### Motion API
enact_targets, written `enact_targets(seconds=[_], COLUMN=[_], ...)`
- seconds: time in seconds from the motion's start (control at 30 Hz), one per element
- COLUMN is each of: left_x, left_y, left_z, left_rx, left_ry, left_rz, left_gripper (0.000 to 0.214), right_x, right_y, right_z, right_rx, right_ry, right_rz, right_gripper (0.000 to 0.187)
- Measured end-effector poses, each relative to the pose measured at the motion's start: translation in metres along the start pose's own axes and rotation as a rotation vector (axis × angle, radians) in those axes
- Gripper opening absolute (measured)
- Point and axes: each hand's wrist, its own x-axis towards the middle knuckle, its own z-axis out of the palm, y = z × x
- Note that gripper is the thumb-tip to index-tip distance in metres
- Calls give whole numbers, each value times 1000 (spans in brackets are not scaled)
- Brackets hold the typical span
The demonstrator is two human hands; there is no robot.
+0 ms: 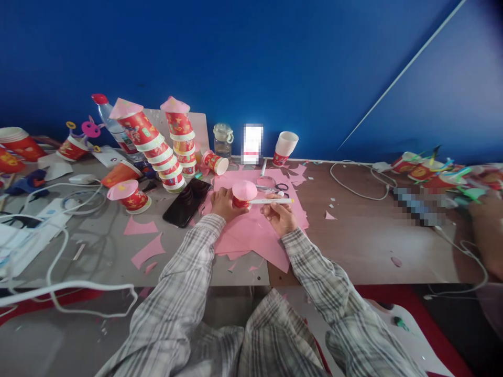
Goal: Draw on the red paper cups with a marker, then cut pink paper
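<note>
The left hand (225,204) has its grip closed around the red cup with pink cone top (244,190), over the pink sheets (245,238) on the worktop (349,235) — the right hand (280,213) pinches a white marker (275,201), one end close to the cup, touching or not I cannot tell
</note>
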Motion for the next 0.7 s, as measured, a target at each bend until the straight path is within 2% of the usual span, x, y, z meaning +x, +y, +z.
enact_targets(seconds=[0.23,0.37,0.47,0.57,0.7], left_x=[0,-2,-2,-2,-1], left_y=[2,3,4,4,1], left_z=[2,1,1,3,7], left_rx=[-4,-5,-2,5,17], left_ry=[23,37,49,60,73], left_rz=[0,-1,-4,-12,-12], left_gripper=[69,67,65,64,68], right_x=[11,23,29,32,30], right_y=[-28,-36,-27,-11,3], right_z=[15,25,29,29,26], right_rx=[-87,-143,-132,-84,-56], right_ry=[31,106,156,218,181], right_rz=[-169,-279,-271,-230,-169], right_gripper=[25,21,21,30,33])
